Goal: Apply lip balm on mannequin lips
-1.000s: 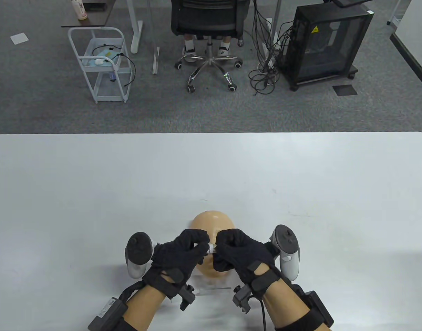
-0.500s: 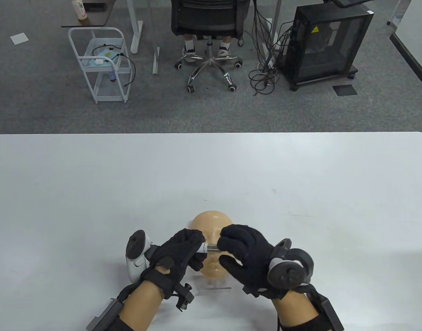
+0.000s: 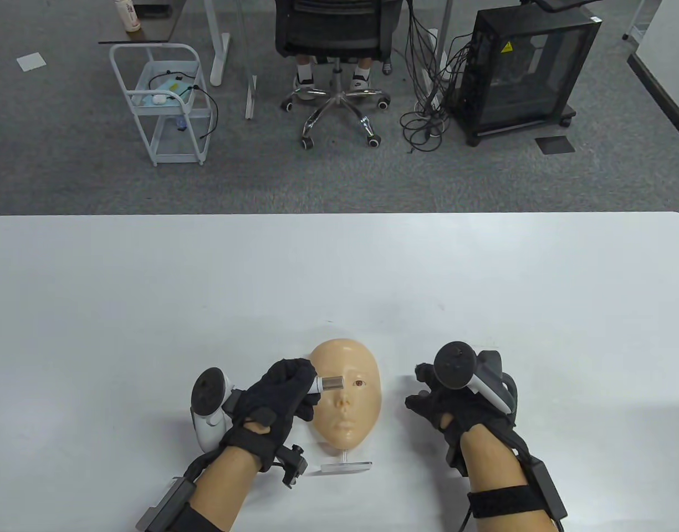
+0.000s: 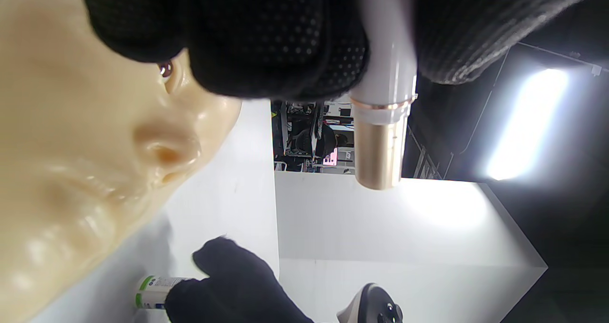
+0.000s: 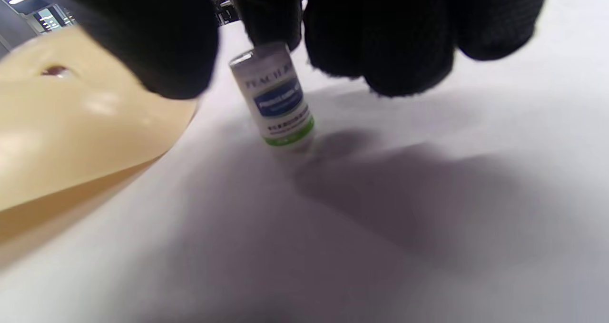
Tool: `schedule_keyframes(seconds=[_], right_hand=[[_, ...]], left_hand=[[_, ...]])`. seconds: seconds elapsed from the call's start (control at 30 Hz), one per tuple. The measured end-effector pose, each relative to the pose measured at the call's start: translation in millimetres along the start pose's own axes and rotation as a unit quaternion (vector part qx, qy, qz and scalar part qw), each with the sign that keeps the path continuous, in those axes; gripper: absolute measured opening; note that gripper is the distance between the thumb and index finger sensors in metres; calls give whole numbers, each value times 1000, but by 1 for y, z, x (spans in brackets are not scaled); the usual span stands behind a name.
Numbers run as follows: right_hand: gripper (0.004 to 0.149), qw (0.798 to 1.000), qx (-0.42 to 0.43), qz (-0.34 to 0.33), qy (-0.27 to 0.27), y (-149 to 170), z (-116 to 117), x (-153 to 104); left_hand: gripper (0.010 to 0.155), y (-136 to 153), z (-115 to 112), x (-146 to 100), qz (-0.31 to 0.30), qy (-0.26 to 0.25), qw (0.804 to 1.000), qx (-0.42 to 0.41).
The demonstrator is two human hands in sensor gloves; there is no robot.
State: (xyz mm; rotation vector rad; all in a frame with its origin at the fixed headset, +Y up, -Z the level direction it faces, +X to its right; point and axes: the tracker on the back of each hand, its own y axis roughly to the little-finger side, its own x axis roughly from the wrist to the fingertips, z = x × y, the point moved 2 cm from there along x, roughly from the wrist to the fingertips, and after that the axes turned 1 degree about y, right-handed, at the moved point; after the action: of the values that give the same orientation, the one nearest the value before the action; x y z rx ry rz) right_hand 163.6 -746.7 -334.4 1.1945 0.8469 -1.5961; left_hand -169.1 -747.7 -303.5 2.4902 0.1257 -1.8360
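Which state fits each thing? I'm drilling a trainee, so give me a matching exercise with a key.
Things:
1. lip balm tube
2. lip balm cap
3. mannequin face
4. table

States:
A. propped on a small stand
B. white, carrying everything
C. uncapped, held by the left hand
D. at the right hand fingertips, touching the table

Pairs: 1-C, 2-D, 3-A, 4-B

Beyond the white table (image 3: 151, 266), a grey carpet (image 3: 67, 166) carries a black office chair (image 3: 337, 33) on a chrome wheeled base, with a seated person's white sneakers (image 3: 360, 82) showing behind it. To its left stands a small white cart (image 3: 162, 105) holding a few items and a black cable, near a white desk leg (image 3: 217, 44). To the right, a black cabinet (image 3: 525, 72) with a yellow warning sticker sits beside a tangle of black cables (image 3: 425, 111).
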Motion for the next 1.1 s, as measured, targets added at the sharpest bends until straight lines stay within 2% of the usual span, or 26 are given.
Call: schedule_keyframes(seconds=[0.17, 0.2, 0.27, 0.33, 0.4, 0.5, 0.57, 0.63, 0.67, 0.83, 1.1], right_hand=[[57, 1000, 8, 5, -8, 1, 3, 4], [55, 1000, 13, 0, 12, 1, -1, 2], [55, 997, 60, -20, 49, 1, -12, -4], [54, 981, 161, -62, 84, -4, -23, -15], [54, 941, 275, -156, 121, -18, -33, -29], [54, 877, 422, -205, 109, -31, -30, -40], [54, 864, 446, -214, 94, -37, -26, -41], [54, 852, 474, -220, 31, -40, -17, -38], [54, 843, 489, -221, 27, -41, -15, -38], [55, 849, 479, -221, 10, -46, -9, -37], [56, 857, 458, -234, 20, -61, 1, -40]], left_hand=[[50, 0, 0, 0, 1, 0, 1000, 5], [50, 0, 0, 0, 1, 2, 1000, 7], [50, 0, -1, 0, -1, 7, 1000, 13], [50, -1, -3, 1, -3, 12, 1000, 18], [50, 1, -6, 1, -2, 21, 1000, 19], [50, 1, -13, 0, -2, 33, 999, 16], [50, -1, -15, -1, -5, 37, 999, 15], [50, -3, -17, -1, -8, 38, 999, 14], [50, -3, -18, -2, -8, 39, 999, 14], [50, -2, -19, -2, -6, 43, 999, 13], [50, -1, -26, -2, -7, 52, 998, 16]])
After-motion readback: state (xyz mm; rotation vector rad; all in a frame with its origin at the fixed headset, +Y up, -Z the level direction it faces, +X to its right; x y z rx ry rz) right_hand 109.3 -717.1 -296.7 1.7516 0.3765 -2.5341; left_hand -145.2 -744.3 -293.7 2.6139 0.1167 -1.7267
